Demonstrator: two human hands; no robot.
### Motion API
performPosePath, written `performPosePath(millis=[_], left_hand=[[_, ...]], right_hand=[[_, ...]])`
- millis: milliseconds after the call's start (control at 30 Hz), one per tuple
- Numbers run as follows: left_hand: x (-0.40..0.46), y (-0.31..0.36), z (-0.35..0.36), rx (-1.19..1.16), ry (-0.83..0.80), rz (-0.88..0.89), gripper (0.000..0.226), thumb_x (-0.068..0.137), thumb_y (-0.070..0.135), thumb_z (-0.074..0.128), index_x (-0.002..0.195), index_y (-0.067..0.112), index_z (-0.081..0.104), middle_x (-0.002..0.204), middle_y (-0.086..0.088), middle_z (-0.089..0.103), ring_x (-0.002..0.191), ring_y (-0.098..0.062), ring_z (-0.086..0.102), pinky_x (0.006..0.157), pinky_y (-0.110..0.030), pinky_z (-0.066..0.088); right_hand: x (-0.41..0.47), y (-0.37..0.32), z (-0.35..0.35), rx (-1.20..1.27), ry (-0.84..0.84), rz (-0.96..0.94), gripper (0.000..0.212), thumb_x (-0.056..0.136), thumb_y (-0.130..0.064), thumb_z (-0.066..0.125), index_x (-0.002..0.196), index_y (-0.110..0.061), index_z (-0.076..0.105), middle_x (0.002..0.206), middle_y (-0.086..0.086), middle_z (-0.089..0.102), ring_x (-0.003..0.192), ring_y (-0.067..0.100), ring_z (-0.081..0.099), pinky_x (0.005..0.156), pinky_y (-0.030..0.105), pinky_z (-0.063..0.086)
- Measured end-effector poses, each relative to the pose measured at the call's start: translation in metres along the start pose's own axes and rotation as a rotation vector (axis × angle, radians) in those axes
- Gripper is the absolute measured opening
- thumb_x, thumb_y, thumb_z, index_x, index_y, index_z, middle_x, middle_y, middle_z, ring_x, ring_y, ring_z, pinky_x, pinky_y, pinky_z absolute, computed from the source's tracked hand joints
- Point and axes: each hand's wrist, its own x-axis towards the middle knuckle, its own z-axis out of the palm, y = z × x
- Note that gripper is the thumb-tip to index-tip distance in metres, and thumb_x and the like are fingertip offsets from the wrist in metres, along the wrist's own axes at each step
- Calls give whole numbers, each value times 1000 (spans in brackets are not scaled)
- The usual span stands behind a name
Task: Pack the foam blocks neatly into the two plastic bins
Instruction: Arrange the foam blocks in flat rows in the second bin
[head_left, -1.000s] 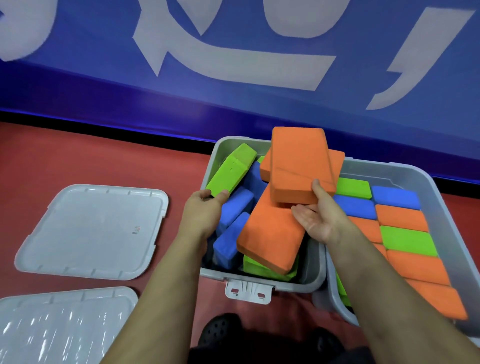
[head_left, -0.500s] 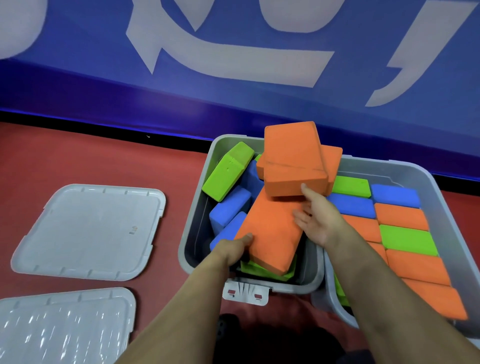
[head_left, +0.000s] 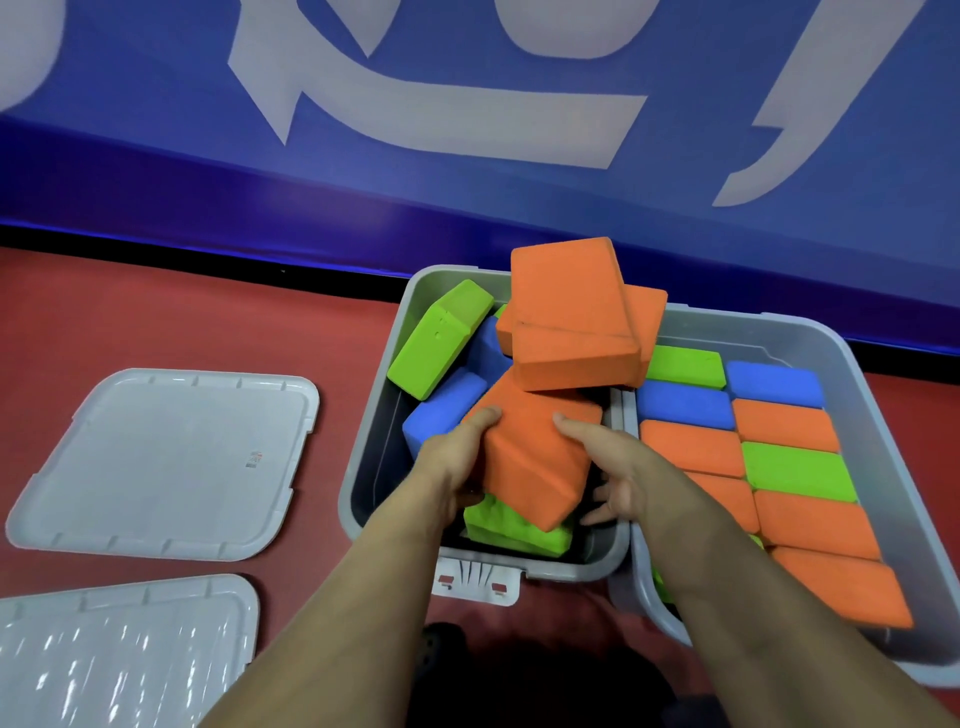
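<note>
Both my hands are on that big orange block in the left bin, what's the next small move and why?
Probably lift the orange block clear. Left hand and right hand flank it, and it lies tilted over green and blue blocks in the jumbled left bin, with another orange block resting above it.

— What can't we make out here?
— The right grey plastic bin (head_left: 810, 332) runs off the right edge, and the nearer translucent lid (head_left: 119, 654) is cropped bottom-left.
— And the label on the farther grey lid (head_left: 161, 462)?
— Too small for us (just a smudge).
</note>
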Motion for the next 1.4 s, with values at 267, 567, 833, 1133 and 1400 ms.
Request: performPosePath(millis=[267, 567, 833, 1133, 1400], left_hand=[[-23, 40, -31, 142, 224, 124, 85, 56, 67, 76, 112, 5, 59, 105, -13, 66, 91, -33, 68, 80, -47, 60], [-68, 75, -82, 213, 492, 319, 116, 46, 75, 65, 135, 2, 47, 118, -17, 60, 98, -36, 65, 85, -49, 59], [-83, 83, -100, -86, 530, 384, 90, 58, 70, 66, 121, 7, 60, 107, -12, 66, 89, -31, 69, 80, -48, 61], [-66, 73, -35, -276, 148, 452, 36, 90, 51, 65, 94, 15, 69, 87, -1, 75, 75, -21, 73, 76, -34, 60], [-31, 53, -15, 105, 108, 455, 92, 76, 75, 63, 147, 18, 46, 141, -1, 56, 121, -23, 60, 82, -37, 57]], right_hand=[[-13, -7, 6, -56, -56, -79, 96, 75, -69, 75, 152, -25, 37, 158, 14, 37, 134, 44, 47, 100, 61, 47], [-25, -16, 16, 15, -42, -202, 80, 85, -63, 68, 150, -25, 40, 157, 8, 38, 131, 36, 50, 104, 56, 45], [-46, -29, 29, 66, -115, -302, 68, 88, -64, 64, 144, -28, 48, 145, 9, 52, 115, 29, 62, 100, 54, 52], [-74, -40, 48, 272, -423, -421, 66, 86, -56, 72, 142, -45, 39, 135, 8, 59, 101, 37, 73, 93, 58, 56], [-45, -50, 11, 521, 81, -643, 54, 99, -35, 64, 146, -33, 38, 133, -5, 60, 100, 32, 73, 96, 42, 57]])
